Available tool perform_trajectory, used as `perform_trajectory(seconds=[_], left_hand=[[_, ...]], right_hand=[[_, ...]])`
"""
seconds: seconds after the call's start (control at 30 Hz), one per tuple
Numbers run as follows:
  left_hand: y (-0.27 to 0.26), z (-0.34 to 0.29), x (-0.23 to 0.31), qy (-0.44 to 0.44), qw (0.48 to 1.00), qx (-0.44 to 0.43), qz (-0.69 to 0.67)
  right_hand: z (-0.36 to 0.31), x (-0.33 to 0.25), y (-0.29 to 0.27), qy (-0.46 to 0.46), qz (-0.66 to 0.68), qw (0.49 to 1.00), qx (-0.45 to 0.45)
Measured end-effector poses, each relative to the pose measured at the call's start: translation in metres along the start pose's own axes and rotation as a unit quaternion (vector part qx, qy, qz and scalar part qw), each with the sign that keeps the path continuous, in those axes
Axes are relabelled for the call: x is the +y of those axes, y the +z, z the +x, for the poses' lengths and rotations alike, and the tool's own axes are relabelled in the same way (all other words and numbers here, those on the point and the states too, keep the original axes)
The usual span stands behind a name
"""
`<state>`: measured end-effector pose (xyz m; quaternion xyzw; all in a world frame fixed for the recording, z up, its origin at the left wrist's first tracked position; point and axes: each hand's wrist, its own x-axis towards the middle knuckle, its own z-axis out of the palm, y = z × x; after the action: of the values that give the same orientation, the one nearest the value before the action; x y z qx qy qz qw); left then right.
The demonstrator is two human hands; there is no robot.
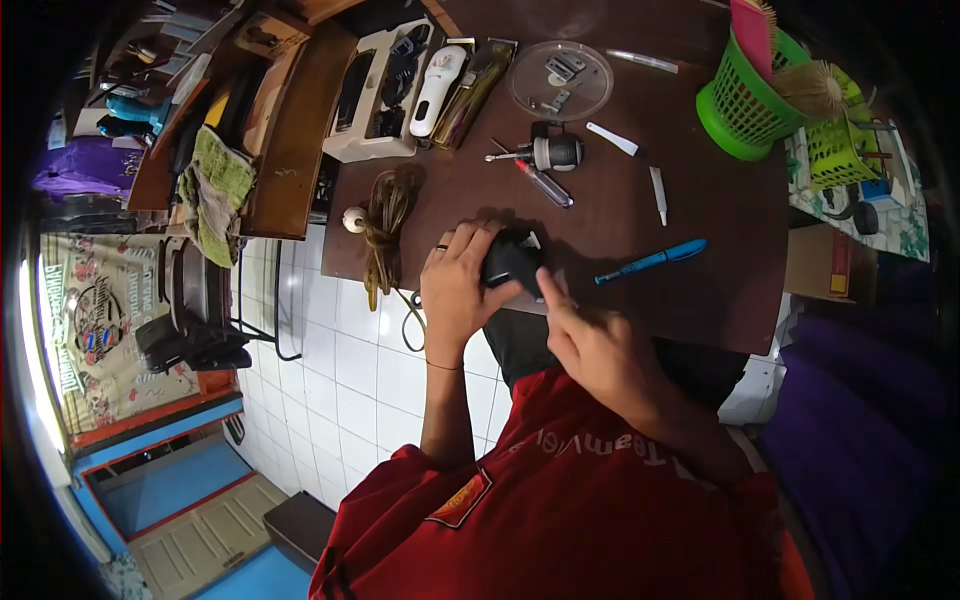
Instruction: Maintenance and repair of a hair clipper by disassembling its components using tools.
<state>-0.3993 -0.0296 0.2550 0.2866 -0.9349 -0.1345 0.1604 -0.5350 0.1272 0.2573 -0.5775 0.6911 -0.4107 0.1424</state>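
Observation:
My left hand (463, 283) is wrapped round a black, smooth-cased device (512, 262) at the table's near edge; its exact kind is partly hidden by my fingers. My right hand (598, 350) reaches in from the right with the index finger stretched out against the device's right side and the other fingers curled. Beyond my hands lie a screwdriver with a clear handle (545, 185) and a stubby grey-and-black screwdriver (555, 153). A blue pen (652, 261) rests to the right, nearest my right hand.
A round clear dish (600, 105) holds metal blade parts. Left of it are a white hair clipper (438, 92), a gold clipper (484, 88) and a box of black tools (345, 140). A bundled cord (384, 235), a small white tube (658, 195) and a green basket (742, 105) stand around.

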Motion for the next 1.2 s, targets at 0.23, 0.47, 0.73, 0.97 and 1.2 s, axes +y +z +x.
perform_trajectory(seconds=[0.23, 0.47, 0.73, 0.97, 1.2], left_hand=[[0.002, 0.0, 0.002, -0.043, 0.998, 0.038, -0.008], [0.003, 0.0, 0.007, -0.053, 0.997, 0.053, -0.022], [0.0, 0.001, 0.009, -0.074, 0.997, 0.036, -0.013], [0.004, -0.004, 0.002, -0.046, 0.997, 0.06, -0.005], [0.007, 0.0, 0.002, -0.054, 0.997, 0.05, -0.007]], right_hand=[[0.01, -0.001, 0.004, 0.025, 0.038, 0.999, 0.011], [0.025, 0.017, 0.009, 0.089, -0.019, 0.996, 0.017], [0.023, 0.021, 0.014, 0.054, 0.026, 0.998, 0.013], [0.012, -0.004, 0.002, -0.002, 0.007, 1.0, -0.01], [0.037, -0.004, -0.009, 0.083, 0.038, 0.996, -0.018]])
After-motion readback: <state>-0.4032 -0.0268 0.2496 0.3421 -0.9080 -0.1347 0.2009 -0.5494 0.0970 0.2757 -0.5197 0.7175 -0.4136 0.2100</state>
